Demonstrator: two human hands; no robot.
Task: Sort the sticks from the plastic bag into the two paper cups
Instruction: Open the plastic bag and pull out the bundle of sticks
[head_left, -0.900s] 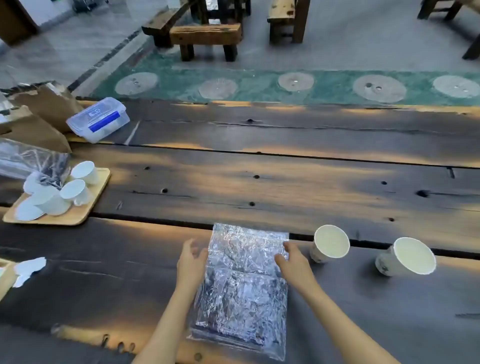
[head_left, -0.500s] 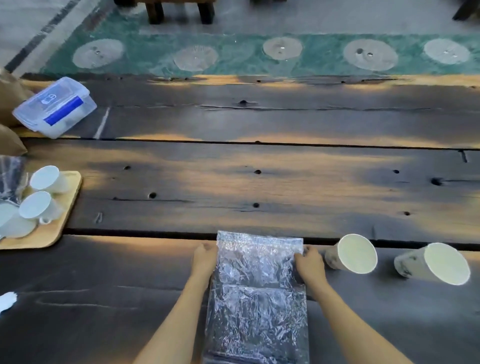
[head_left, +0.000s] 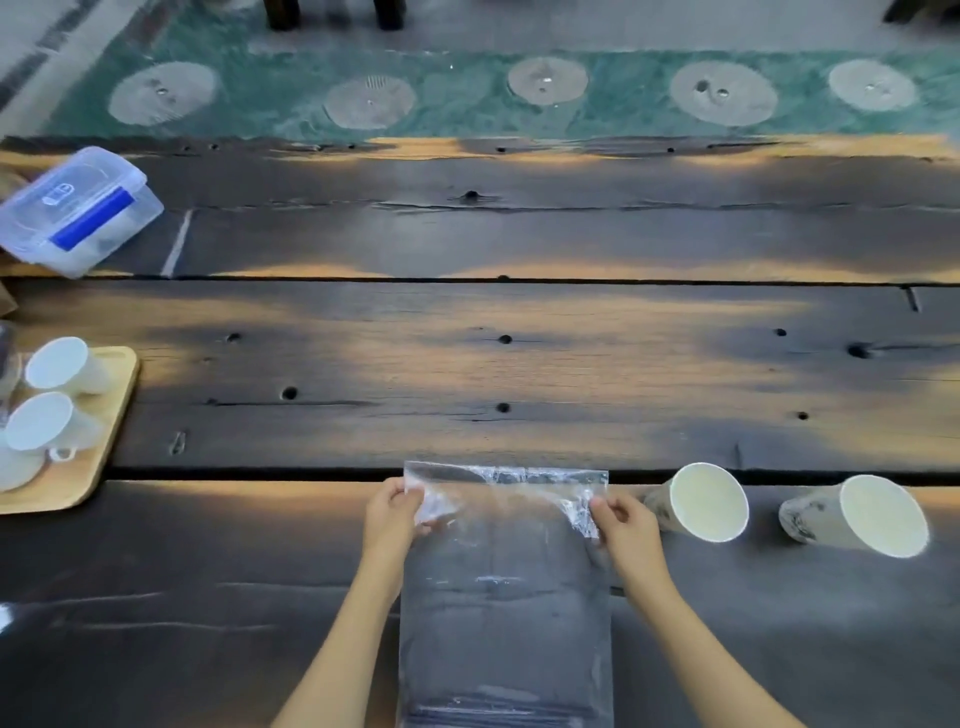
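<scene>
A clear plastic bag (head_left: 504, 587) lies flat on a dark wooden desk (head_left: 519, 364). The left hand (head_left: 390, 512) pinches the bag's upper left edge and the right hand (head_left: 626, 525) pinches its upper right edge. Just right of the bag stand two paper cups (head_left: 701, 503) (head_left: 860, 519). At far left a wooden tray (head_left: 98, 447) holds white cups (head_left: 57, 366), with a lidded plastic box (head_left: 78, 210) beyond.

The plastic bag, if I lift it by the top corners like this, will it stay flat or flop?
The plastic bag looks thin and crinkled where the left hand and right hand pinch it, so it probably sags. Dark sticks at its bottom end would likely weigh that end down.
</scene>
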